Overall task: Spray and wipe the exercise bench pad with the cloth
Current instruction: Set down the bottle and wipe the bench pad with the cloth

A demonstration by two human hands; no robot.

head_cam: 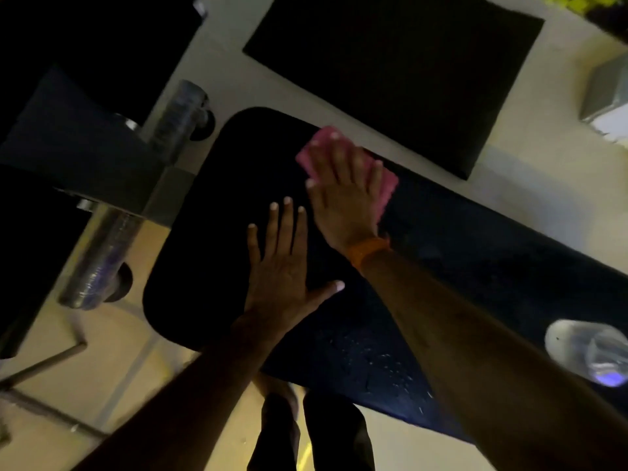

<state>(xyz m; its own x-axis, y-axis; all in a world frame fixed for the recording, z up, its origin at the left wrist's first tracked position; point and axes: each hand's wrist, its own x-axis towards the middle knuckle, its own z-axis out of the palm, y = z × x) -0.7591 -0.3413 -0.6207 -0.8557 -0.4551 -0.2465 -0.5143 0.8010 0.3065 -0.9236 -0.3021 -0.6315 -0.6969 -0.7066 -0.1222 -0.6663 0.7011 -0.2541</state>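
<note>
The black bench pad (210, 239) runs from the centre left down to the lower right, with spray droplets glinting near its front edge. A folded pink cloth (385, 190) lies on the pad's far edge. My right hand (343, 188) presses flat on top of the cloth, fingers spread, an orange band on its wrist. My left hand (282, 263) rests flat on the pad just beside it, fingers apart, holding nothing. A clear spray bottle (588, 351) lies on the pad at the right edge of view.
Metal bench posts with padded rollers (102, 256) stand at the left. A black floor mat (394, 73) lies beyond the bench on the pale floor. A grey block (605, 93) sits at the far right. My legs (306, 433) show below the pad.
</note>
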